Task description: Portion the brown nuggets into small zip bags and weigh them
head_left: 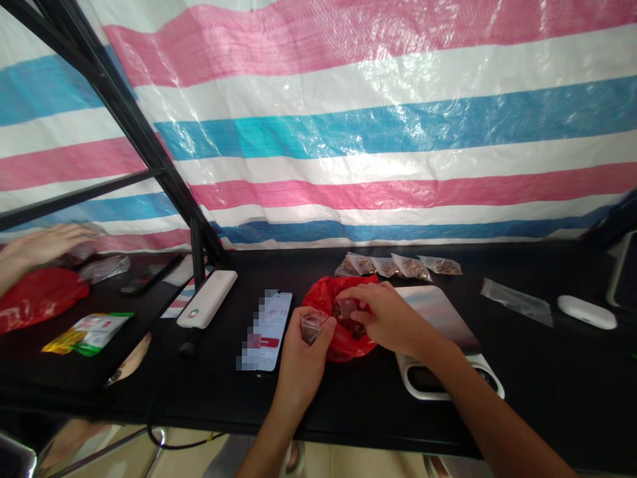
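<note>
My left hand (308, 342) is closed on a small clear plastic bag (312, 325), holding it by the near left side of a red plastic bag (343, 348). Over the red bag's open mouth, my right hand (385, 315) grips a small clear cup (345, 307). Small brown pieces (355, 328) lie inside the red bag, partly covered by my right fingers. Just right of it sits a white kitchen scale (438, 318), partly under my right forearm.
Several filled clear bags (388, 267) line the table's back. Left of my hands lie a phone (269, 332) and a white power bank (208, 299). A flat clear bag (517, 302) and a white case (586, 312) are at right. Another person's hand (44, 245) shows at far left.
</note>
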A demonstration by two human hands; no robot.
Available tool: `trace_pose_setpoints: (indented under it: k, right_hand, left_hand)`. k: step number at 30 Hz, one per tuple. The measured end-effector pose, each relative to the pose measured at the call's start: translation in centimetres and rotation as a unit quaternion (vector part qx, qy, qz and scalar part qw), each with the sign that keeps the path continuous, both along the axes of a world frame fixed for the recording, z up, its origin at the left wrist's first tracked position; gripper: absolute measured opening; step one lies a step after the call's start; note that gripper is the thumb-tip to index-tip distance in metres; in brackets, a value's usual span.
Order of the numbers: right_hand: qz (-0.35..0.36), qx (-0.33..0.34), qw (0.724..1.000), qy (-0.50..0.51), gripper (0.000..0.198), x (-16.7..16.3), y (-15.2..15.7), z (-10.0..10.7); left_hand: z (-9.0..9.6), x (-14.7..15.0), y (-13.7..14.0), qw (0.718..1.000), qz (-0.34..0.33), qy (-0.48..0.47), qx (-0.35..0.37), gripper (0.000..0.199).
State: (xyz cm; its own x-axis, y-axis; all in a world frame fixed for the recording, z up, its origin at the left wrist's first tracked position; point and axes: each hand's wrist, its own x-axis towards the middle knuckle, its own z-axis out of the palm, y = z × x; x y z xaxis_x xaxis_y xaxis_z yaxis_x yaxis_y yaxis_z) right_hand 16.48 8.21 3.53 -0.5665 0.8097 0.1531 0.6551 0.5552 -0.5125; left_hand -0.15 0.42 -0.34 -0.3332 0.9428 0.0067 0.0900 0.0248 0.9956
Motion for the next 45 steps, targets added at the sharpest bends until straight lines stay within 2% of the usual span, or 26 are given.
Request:
trace_pose_setpoints:
  k: [3, 6, 13, 16, 18, 20, 22, 26, 28, 32, 34, 40, 45]
  right_hand:
    - [-0.004, 0.021, 0.999, 0.044, 0.039, 0.2, 0.0, 0.6]
    - [0.021, 0.056, 0.995, 0.079, 0.034, 0.2, -0.5, 1.3]
    - [0.140, 0.165, 0.969, 0.115, 0.041, -0.6, -2.0, 2.4]
    - [0.132, 0.205, 0.963, 0.114, 0.044, -0.4, -1.8, 2.6]
    - [0.102, 0.215, 0.966, 0.096, 0.045, 0.1, -1.3, 2.5]
    - [0.067, 0.194, 0.977, 0.050, 0.045, 0.7, -0.8, 2.3]
    - [0.044, 0.142, 0.989, -0.013, 0.045, 1.3, -0.4, 2.0]
    - [0.038, 0.063, 0.992, -0.101, 0.047, 1.7, -0.3, 1.6]
    - [0.036, 0.055, 0.991, -0.118, 0.048, 1.6, -0.4, 1.5]
    - [0.042, 0.056, 0.990, -0.119, 0.050, 1.4, -0.5, 1.4]
    - [0.056, 0.051, 0.992, -0.105, 0.050, 1.4, -0.6, 1.3]
    - [0.105, 0.017, 0.993, -0.058, 0.046, 1.0, -1.1, 0.9]
    - [0.070, -0.008, 0.994, -0.082, 0.035, 0.4, -1.7, 1.2]
  left_hand:
    - [0.0, 0.0, 0.0, 0.998, 0.018, 0.055, 0.031, 0.031]
    - [-0.4, 0.2, 0.0, 0.997, 0.005, 0.065, 0.043, 0.032]
    - [-0.5, 1.2, 0.3, 0.996, -0.018, 0.058, 0.065, 0.032]
    - [-0.5, 1.4, 0.4, 0.994, -0.006, 0.077, 0.071, 0.030]
    - [-0.7, 1.4, 0.4, 0.990, 0.028, 0.108, 0.081, 0.030]
    - [-0.8, 1.2, 0.4, 0.983, 0.077, 0.145, 0.083, 0.031]
    - [-0.6, 0.9, 0.2, 0.976, 0.117, 0.167, 0.072, 0.032]
    - [0.4, 0.8, -1.3, 0.966, 0.170, 0.187, 0.060, 0.033]
    - [0.9, 1.3, -2.6, 0.970, 0.151, 0.188, 0.046, 0.033]
    - [0.7, 3.0, -4.9, 0.986, -0.009, 0.155, -0.067, 0.026]
    - [0.2, 3.5, -5.1, 0.985, -0.033, 0.149, -0.077, 0.021]
    - [0.0, 2.6, -2.7, 0.993, 0.030, 0.114, -0.030, 0.022]
    - [-0.2, 1.8, -0.9, 0.997, 0.065, 0.031, -0.001, 0.024]
